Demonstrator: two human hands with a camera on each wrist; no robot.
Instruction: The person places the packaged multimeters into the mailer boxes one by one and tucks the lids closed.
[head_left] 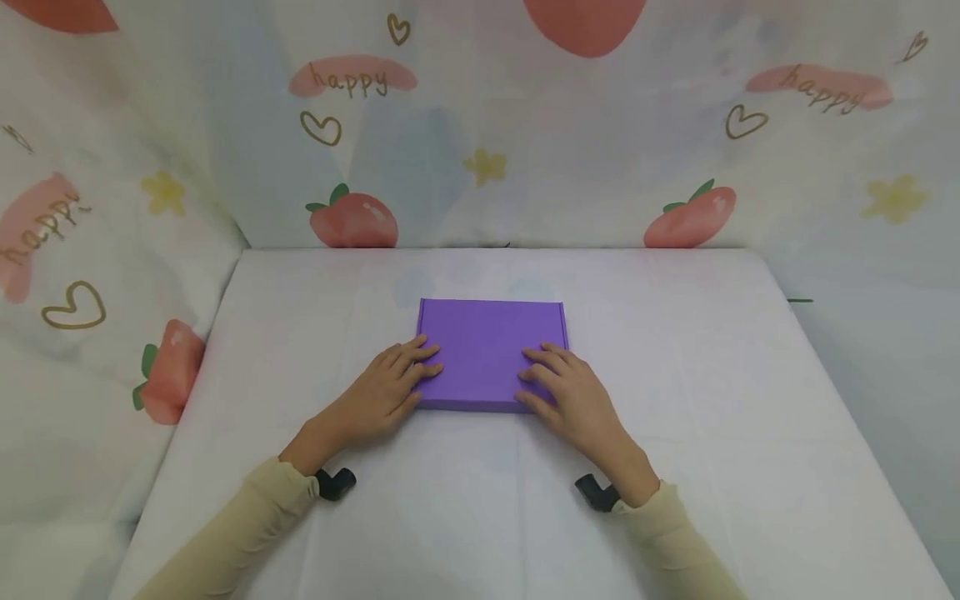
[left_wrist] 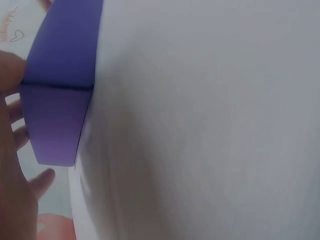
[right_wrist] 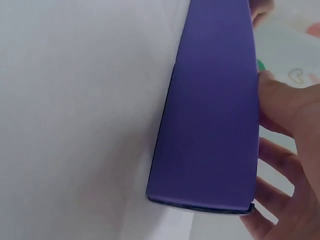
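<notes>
A flat purple box (head_left: 483,354) lies on the white-covered table, lid down flat and its front side facing the person. My left hand (head_left: 378,392) touches the box's left part, fingers spread out over the top near that edge. On the opposite side, my right hand (head_left: 577,396) has its fingertips resting on the lid's right part. In the left wrist view a corner of the purple box (left_wrist: 62,115) shows, with thumb and fingers beside it. The right wrist view shows the long front side of the box (right_wrist: 210,115) with the thumb at its top edge.
The table (head_left: 712,375) is covered by a white cloth. Behind it and at the sides hangs a printed curtain (head_left: 562,125) with strawberries, hearts and flowers. Black wrist cameras sit at the left wrist (head_left: 336,483) and right wrist (head_left: 597,492).
</notes>
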